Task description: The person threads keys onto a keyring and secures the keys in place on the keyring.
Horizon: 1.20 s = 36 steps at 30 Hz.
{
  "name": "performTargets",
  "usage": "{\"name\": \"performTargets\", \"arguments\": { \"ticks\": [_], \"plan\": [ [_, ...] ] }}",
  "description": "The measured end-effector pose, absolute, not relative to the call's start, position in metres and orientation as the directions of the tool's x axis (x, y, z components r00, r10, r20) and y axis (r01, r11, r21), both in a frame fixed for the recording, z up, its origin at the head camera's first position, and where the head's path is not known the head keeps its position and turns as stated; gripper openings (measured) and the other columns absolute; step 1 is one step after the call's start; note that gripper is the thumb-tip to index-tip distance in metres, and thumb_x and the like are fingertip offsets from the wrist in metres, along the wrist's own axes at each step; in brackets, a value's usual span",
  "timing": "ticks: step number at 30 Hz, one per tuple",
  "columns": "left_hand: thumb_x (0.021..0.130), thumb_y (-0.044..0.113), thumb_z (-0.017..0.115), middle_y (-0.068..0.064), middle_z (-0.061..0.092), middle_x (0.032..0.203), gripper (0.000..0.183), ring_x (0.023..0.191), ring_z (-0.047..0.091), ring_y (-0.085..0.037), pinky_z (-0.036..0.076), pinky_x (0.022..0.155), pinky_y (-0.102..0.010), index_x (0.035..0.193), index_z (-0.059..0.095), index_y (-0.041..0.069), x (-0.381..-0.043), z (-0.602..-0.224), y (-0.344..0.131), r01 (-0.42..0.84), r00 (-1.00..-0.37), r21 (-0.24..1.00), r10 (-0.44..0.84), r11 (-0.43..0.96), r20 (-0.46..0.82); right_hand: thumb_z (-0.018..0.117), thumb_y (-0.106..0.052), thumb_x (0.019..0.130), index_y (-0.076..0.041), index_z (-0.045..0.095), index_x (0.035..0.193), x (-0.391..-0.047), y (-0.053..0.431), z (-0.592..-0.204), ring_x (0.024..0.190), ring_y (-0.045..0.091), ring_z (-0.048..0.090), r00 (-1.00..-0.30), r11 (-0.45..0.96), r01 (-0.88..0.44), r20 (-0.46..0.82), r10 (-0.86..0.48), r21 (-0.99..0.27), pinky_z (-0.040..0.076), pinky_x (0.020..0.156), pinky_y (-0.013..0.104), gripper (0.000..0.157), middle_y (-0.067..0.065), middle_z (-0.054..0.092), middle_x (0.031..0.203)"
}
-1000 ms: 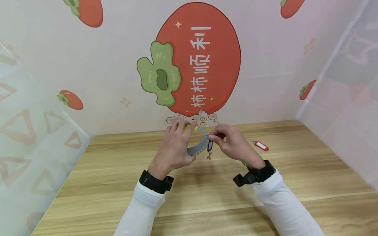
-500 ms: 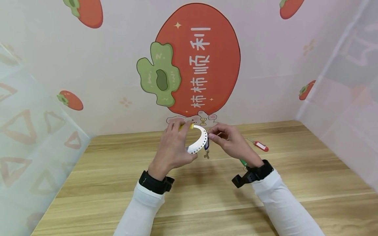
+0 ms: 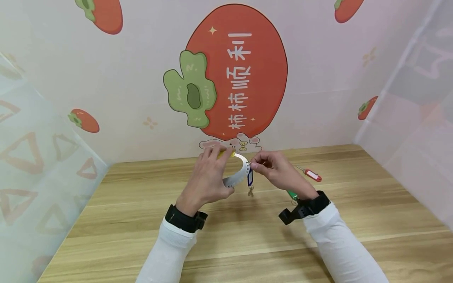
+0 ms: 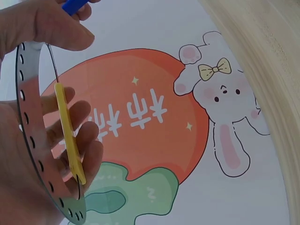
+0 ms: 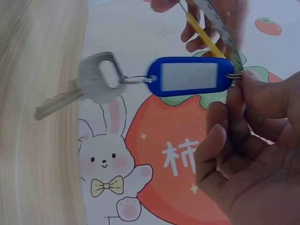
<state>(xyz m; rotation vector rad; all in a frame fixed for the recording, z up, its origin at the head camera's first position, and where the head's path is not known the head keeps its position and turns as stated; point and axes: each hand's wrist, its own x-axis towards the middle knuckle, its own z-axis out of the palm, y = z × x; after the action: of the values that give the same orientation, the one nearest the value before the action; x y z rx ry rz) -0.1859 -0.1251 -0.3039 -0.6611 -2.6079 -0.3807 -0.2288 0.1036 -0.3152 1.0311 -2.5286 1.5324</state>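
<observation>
My left hand (image 3: 207, 179) grips a curved metal key holder (image 4: 36, 145), a crescent plate with a row of holes along its edge and a yellow handle (image 4: 69, 133) on a wire. The left fingers curl near that handle. Opposite it, my right hand (image 3: 283, 173) pinches the small metal ring (image 5: 234, 76) of a blue key tag (image 5: 190, 76) between thumb and fingers, right at the holed edge. A silver key (image 5: 101, 77) hangs from the tag's other end. I cannot tell whether the ring passes through a hole.
On the wooden table (image 3: 240, 239), a red key tag (image 3: 313, 175) with a key lies to the right. A green key tag (image 3: 292, 195) is partly hidden under my right wrist. Behind the table rises a wall (image 3: 141, 78) with printed fruit and a bunny.
The key holder's plate turned its face up half a second ago, and is now tilted back more edge-on. The blue tag and key swing slightly at my right fingertips; both hands stay nearly in place.
</observation>
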Motion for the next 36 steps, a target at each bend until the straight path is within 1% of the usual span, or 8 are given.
{"name": "performTargets", "arguments": {
  "ticks": [5, 11, 14, 20, 23, 25, 30, 36],
  "plan": [
    [0.061, 0.025, 0.092, -0.012, 0.053, 0.133, 0.092, 0.121, 0.046, -0.033, 0.041, 0.103, -0.050, 0.143, 0.053, 0.012, -0.1861, -0.3035, -0.1251, 0.528, -0.791, 0.135, 0.428, 0.838, 0.437, 0.061, -0.005, 0.101, -0.001, 0.070, 0.097, -0.2296, 0.1069, -0.3132, 0.074, 0.023, 0.052, -0.784, 0.306, -0.489, 0.258, -0.565, -0.817, 0.046, 0.066, 0.029, 0.010, 0.010, 0.061, 0.087],
    [0.061, 0.026, 0.092, -0.012, 0.053, 0.132, 0.092, 0.120, 0.047, -0.033, 0.043, 0.100, -0.050, 0.143, 0.054, 0.010, -0.1867, -0.3048, -0.1227, 0.523, -0.789, 0.143, 0.414, 0.841, 0.454, 0.057, -0.014, 0.104, -0.002, 0.068, 0.105, -0.2305, 0.1082, -0.3123, 0.087, 0.026, 0.056, -0.829, 0.308, -0.354, 0.144, -0.540, -0.883, 0.049, 0.084, 0.038, 0.016, 0.015, 0.063, 0.097],
    [0.061, 0.028, 0.092, -0.012, 0.053, 0.131, 0.090, 0.119, 0.047, -0.033, 0.045, 0.097, -0.051, 0.141, 0.055, 0.009, -0.1866, -0.3055, -0.1215, 0.504, -0.796, 0.163, 0.383, 0.848, 0.468, 0.058, -0.018, 0.104, -0.003, 0.068, 0.110, -0.2300, 0.1076, -0.3117, 0.093, 0.027, 0.058, -0.849, 0.301, -0.314, 0.124, -0.514, -0.901, 0.049, 0.089, 0.041, 0.019, 0.013, 0.065, 0.100],
    [0.059, 0.030, 0.093, -0.011, 0.053, 0.130, 0.092, 0.120, 0.047, -0.032, 0.047, 0.094, -0.052, 0.141, 0.056, 0.009, -0.1860, -0.3061, -0.1201, 0.469, -0.820, 0.223, 0.327, 0.855, 0.471, 0.063, -0.019, 0.102, -0.003, 0.068, 0.113, -0.2289, 0.1075, -0.3123, 0.098, 0.027, 0.062, -0.859, 0.254, -0.291, 0.134, -0.495, -0.922, 0.049, 0.095, 0.046, 0.020, 0.010, 0.068, 0.105],
    [0.059, 0.030, 0.095, -0.011, 0.054, 0.130, 0.093, 0.120, 0.049, -0.032, 0.047, 0.093, -0.052, 0.141, 0.056, 0.009, -0.1857, -0.3058, -0.1203, 0.458, -0.830, 0.259, 0.304, 0.850, 0.468, 0.065, -0.018, 0.100, -0.006, 0.069, 0.113, -0.2285, 0.1069, -0.3133, 0.096, 0.028, 0.063, -0.860, 0.240, -0.301, 0.154, -0.487, -0.923, 0.050, 0.092, 0.045, 0.018, 0.009, 0.068, 0.105],
    [0.059, 0.030, 0.094, -0.012, 0.054, 0.129, 0.093, 0.120, 0.050, -0.033, 0.048, 0.092, -0.052, 0.141, 0.056, 0.009, -0.1852, -0.3050, -0.1202, 0.447, -0.840, 0.286, 0.289, 0.847, 0.459, 0.067, -0.016, 0.099, -0.006, 0.070, 0.112, -0.2285, 0.1060, -0.3142, 0.092, 0.028, 0.063, -0.858, 0.230, -0.324, 0.183, -0.479, -0.918, 0.052, 0.088, 0.040, 0.016, 0.009, 0.069, 0.104],
    [0.061, 0.031, 0.092, -0.013, 0.054, 0.131, 0.092, 0.117, 0.051, -0.033, 0.049, 0.090, -0.051, 0.143, 0.055, 0.009, -0.1843, -0.3024, -0.1199, 0.420, -0.866, 0.335, 0.262, 0.843, 0.426, 0.068, -0.008, 0.097, -0.002, 0.072, 0.110, -0.2292, 0.1034, -0.3163, 0.086, 0.026, 0.063, -0.829, 0.196, -0.438, 0.309, -0.466, -0.877, 0.054, 0.077, 0.030, 0.014, 0.010, 0.069, 0.101],
    [0.062, 0.029, 0.093, -0.013, 0.054, 0.130, 0.092, 0.116, 0.051, -0.033, 0.049, 0.089, -0.051, 0.143, 0.054, 0.009, -0.1832, -0.3015, -0.1199, 0.435, -0.859, 0.336, 0.273, 0.835, 0.434, 0.067, -0.005, 0.096, -0.002, 0.074, 0.104, -0.2294, 0.1013, -0.3181, 0.084, 0.025, 0.060, -0.792, 0.195, -0.539, 0.415, -0.448, -0.819, 0.050, 0.072, 0.029, 0.010, 0.007, 0.068, 0.097]
  ]
}}
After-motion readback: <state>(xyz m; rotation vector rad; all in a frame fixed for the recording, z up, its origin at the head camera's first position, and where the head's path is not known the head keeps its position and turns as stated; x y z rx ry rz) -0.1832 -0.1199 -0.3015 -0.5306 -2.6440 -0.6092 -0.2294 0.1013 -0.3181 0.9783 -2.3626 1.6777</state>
